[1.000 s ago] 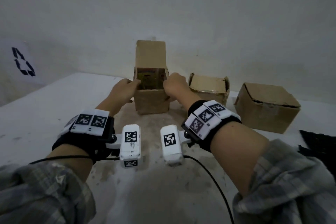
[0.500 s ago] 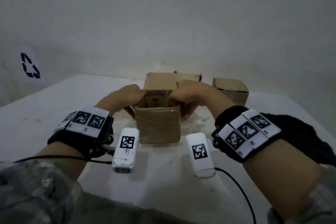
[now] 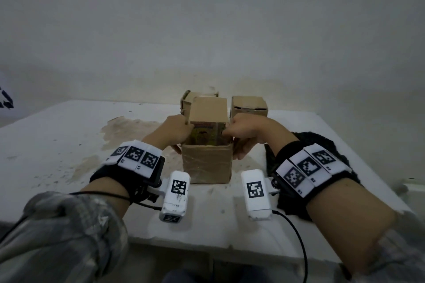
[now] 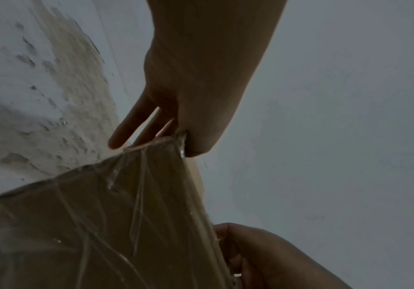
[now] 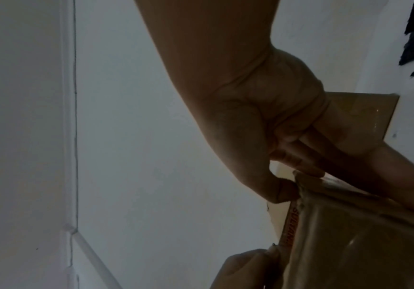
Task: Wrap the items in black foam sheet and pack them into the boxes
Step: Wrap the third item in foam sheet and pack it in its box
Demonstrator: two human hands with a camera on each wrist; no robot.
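An open cardboard box (image 3: pixel 207 164), wrapped in clear tape, stands on the white table (image 3: pixel 69 145) with its back flap (image 3: pixel 208 109) upright. A printed yellow and red lining (image 3: pixel 205 134) shows inside; what lies deeper is hidden. My left hand (image 3: pixel 178 130) grips the left rim, thumb at the corner (image 4: pixel 201 150), fingers (image 4: pixel 126 133) down the outer wall. My right hand (image 3: pixel 243 133) pinches the right rim, thumb (image 5: pixel 282 193) on top and fingers (image 5: pixel 349 166) outside. The black foam sheet (image 3: pixel 318 139) lies under my right forearm.
Two closed cardboard boxes (image 3: pixel 190 99) (image 3: pixel 249 107) stand right behind the open one, close to the wall. The table's front edge is near my wrists. A brown stain covers the table left of the box.
Both hands kept hold of the box rim and drew the box nearer to me. The two other boxes now sit directly behind it, and the foam is under my right arm.
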